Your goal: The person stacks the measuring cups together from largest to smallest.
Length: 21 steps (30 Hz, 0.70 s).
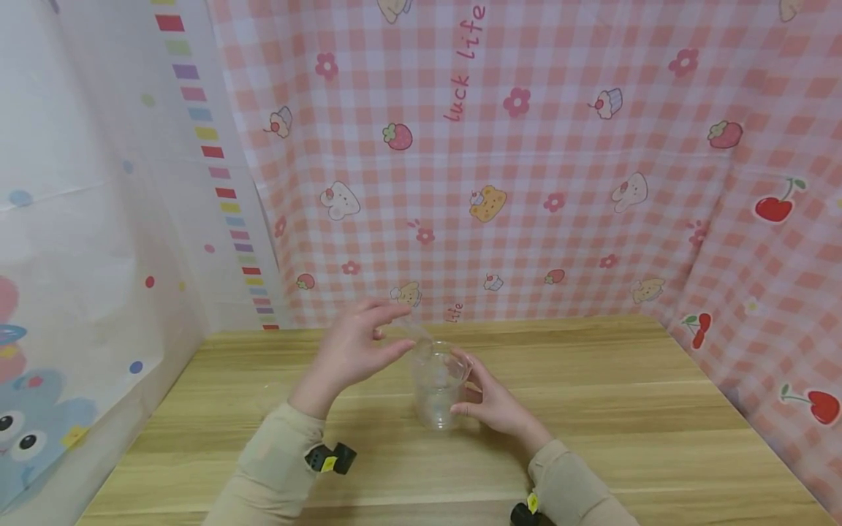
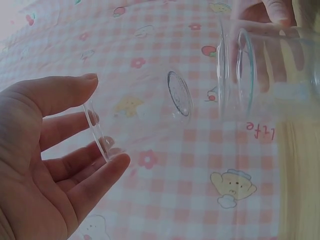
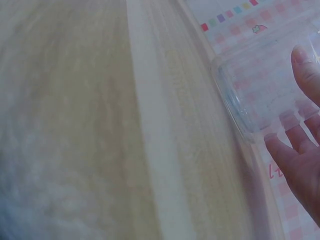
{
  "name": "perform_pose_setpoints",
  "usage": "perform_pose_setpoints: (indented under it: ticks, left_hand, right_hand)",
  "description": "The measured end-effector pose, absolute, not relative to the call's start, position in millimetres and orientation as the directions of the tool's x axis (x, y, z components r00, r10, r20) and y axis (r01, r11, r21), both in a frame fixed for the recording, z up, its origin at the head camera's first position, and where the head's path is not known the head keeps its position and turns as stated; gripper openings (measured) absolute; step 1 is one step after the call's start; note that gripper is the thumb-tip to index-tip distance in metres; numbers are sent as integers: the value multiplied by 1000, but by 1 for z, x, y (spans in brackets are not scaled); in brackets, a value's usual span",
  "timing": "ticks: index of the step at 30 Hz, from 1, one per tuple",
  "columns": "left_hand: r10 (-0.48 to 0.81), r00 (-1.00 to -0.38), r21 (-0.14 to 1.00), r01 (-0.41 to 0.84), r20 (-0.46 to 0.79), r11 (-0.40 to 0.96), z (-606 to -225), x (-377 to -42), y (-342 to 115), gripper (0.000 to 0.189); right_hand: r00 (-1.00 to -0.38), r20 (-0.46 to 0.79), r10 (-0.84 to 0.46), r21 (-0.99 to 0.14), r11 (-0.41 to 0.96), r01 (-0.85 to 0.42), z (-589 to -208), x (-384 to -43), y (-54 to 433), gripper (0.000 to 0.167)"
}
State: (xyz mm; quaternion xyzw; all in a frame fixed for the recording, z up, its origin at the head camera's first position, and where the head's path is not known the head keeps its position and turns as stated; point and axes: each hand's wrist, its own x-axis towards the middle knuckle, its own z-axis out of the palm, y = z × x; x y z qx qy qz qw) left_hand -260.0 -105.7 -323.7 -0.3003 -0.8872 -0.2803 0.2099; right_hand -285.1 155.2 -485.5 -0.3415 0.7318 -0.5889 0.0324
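Observation:
My left hand [image 1: 358, 343] grips a clear plastic cup [image 2: 180, 95] by its rim, thumb on one side and fingers on the other. That cup is tilted, its base pointing at the mouth of a second clear cup [image 1: 435, 398]. The second one stands upright on the table, and my right hand [image 1: 498, 404] holds it from the right with thumb and fingers around its wall. In the left wrist view another clear ring [image 2: 246, 75] shows inside its mouth. Thumb and fingertips rest against the clear wall [image 3: 260, 85] in the right wrist view.
The wooden table [image 1: 592, 409] reaches back to a pink checked curtain [image 1: 552, 168]. A faint clear round outline [image 1: 270, 394] shows on the table beside the left forearm. A white patterned sheet [image 1: 99, 219] hangs at the left.

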Motion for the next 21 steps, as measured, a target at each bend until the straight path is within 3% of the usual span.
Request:
perform_pose_setpoints:
  ticks: [21]
  left_hand:
    - [460,-736,370,659,498,655,-340,-263,-89,45]
  right_hand:
    - [-786,322,-527,-898,93,-430,-485,-284,155,93]
